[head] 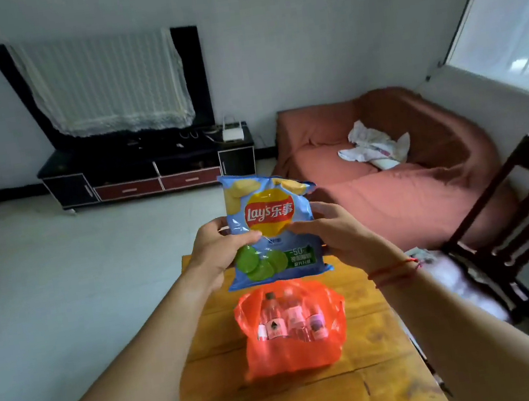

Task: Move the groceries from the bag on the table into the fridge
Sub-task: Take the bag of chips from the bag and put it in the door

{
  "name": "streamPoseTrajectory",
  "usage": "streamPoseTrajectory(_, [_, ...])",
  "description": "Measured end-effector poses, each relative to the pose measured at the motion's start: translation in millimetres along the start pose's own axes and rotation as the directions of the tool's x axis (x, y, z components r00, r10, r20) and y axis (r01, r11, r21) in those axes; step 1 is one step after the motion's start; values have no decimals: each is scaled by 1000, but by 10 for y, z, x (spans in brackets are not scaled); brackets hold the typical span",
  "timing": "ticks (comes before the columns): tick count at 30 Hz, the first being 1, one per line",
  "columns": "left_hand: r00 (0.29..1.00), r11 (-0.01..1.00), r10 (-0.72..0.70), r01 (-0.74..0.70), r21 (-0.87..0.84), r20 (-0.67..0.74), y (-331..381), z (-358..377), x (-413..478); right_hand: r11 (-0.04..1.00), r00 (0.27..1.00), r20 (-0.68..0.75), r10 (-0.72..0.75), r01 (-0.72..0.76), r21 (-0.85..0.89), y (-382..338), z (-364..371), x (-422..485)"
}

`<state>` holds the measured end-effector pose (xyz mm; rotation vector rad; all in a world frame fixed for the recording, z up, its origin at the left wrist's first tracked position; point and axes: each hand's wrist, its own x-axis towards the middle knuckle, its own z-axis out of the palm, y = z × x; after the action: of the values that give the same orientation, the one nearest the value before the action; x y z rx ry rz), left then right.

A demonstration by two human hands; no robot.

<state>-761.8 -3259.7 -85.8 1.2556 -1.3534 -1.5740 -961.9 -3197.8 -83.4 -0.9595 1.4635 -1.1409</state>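
1. I am clamping left grip (217,252) and right grip (335,234) on opposite sides of the upright blue crisp packet (270,213), centre frame.
2. It is hanging above the orange plastic bag (293,354); fridge unseen.

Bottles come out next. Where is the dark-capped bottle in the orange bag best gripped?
Probably by the neck of the dark-capped bottle, from above through the open orange bag: it stands roughly upright, cap up, other bottles crowding its body.
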Motion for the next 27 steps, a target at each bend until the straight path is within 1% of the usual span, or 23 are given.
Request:
streamPoseTrajectory(3, [991,991,133,-133,-7,33,478,-78,-228,993,992,35,-118,119,-12,-507,3,-221])
streamPoseTrajectory(6, [968,968,249,-249,-27,20,889,-154,-433,971,972,23,-236,236,-23,-918,18,-386])
streamPoseTrajectory(9, [937,937,349,-349,-17,3,1171,-215,-595,941,941,22,-337,338,-27,-1212,47,-499])
streamPoseTrajectory(12, [906,906,422,-422,-8,-15,1350,-271,-726,916,915,30,-402,402,-2,-1396,101,-573])
streamPoseTrajectory(17, [880,881,472,-473,-2,-48,1475,-341,-861,900,898,58,-436,433,50,-1526,187,-634])
streamPoseTrajectory(27, [861,869,494,-494,29,-119,1474,-489,-1080,902,889,153,-432,427,64,-1595,347,-665])
